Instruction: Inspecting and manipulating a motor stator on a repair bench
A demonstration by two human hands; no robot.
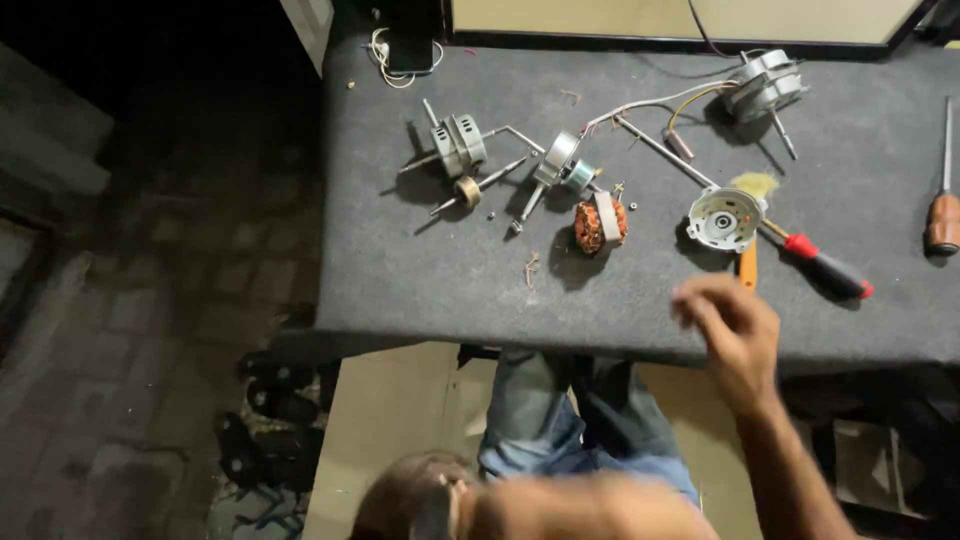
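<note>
The right hand point(728, 335) hovers blurred over the near edge of the grey counter point(420, 270), fingers point(700, 300) loosely curled, nearest a round motor cover point(724, 219) and red-handled screwdriver point(826, 267); a copper-wound stator point(599, 224) lies left.

counter point(420, 260): dark grey, matt, rough like felt or carpet cloth
round end cover point(725, 218): pale cast metal, dull sheen
wound core point(598, 224): glossy copper wire, with a pale band across it
small motor point(458, 146): grey bare metal, smooth shaft
red-handled screwdriver point(826, 266): red and black plastic grip, looks glossy
brown-handled screwdriver point(943, 220): wood-like handle, steel shank
trousers point(535, 420): blue denim cloth, faded
</note>
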